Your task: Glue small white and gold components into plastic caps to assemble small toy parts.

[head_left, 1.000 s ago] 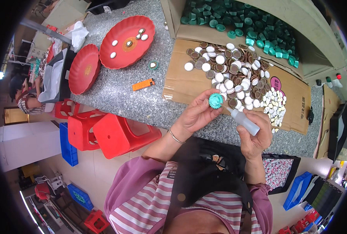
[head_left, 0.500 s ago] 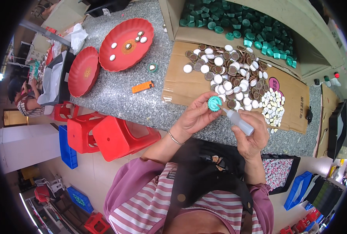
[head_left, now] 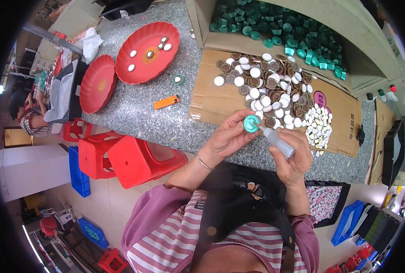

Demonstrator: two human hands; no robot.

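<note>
The person I'm watching has the left hand (head_left: pixel 226 139) out in front, fingers and thumb gathered in a pinch, its forearm (head_left: pixel 188 176) slanting inward. Near it but apart, the right hand (head_left: pixel 295 157) grips with thumb opposite curled fingers, that forearm (head_left: pixel 297 207) reaching almost straight ahead from the body.

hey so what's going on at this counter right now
The person's left hand holds a green fluted cup. The right hand holds a translucent squeeze bottle, its nozzle pointed at the cup; I can't tell whether they touch. Beyond the hands, white and brown discs lie heaped on cardboard, beside smaller pale pieces.
</note>
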